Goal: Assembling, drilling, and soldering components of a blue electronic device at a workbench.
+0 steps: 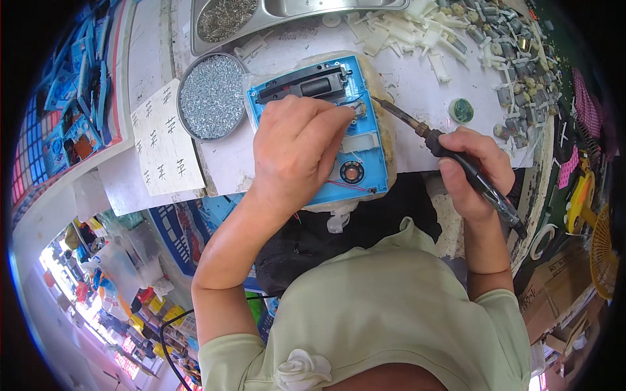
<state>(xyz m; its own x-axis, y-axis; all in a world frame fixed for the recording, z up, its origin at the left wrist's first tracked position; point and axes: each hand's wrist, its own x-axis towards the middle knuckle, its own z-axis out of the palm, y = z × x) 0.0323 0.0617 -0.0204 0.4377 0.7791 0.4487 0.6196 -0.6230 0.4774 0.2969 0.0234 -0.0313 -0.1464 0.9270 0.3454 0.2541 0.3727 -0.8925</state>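
Note:
A blue plastic toy housing (365,166) lies open-side up on the white worktable, with a black part at its top and a small round speaker (351,172) near its lower edge. My left hand (297,146) rests on the housing, fingertips pressed at a small part on its right side. My right hand (473,173) grips a black soldering iron (450,153), whose tip points left to the housing's right edge, close to my left fingertips.
A round tin of small screws (210,96) sits left of the housing, beside a white paper with marks (163,140). A metal tray (274,16) lies at the back. White plastic pieces (398,29) and small motors (515,72) crowd the back right. A small green tin (462,111) stands near the iron.

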